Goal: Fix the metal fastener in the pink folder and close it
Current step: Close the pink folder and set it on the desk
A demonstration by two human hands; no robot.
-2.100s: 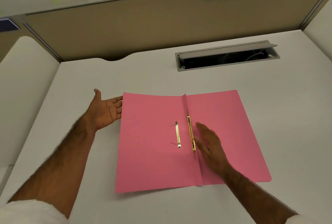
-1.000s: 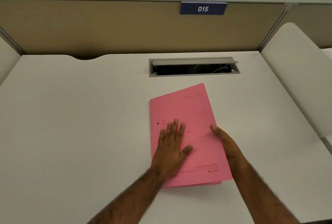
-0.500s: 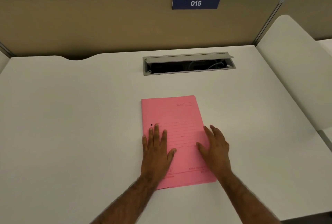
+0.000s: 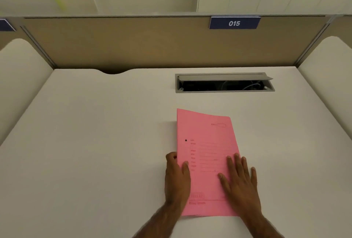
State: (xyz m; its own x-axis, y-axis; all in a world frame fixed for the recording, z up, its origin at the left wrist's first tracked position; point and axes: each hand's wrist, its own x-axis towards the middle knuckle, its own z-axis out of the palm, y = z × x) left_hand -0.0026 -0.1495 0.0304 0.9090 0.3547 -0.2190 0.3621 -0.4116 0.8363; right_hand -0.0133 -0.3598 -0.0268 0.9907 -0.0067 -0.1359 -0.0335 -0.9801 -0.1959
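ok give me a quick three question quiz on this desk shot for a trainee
1. True or false: the pink folder lies open on the desk.
2. Which hand lies flat on the folder's cover? A) left hand B) right hand C) neither
3. Fill in: the sign on the partition reads ___.

Key:
1. False: it is closed, printed cover up.
2. B. The left hand grips the folder's left edge, thumb on top.
3. 015
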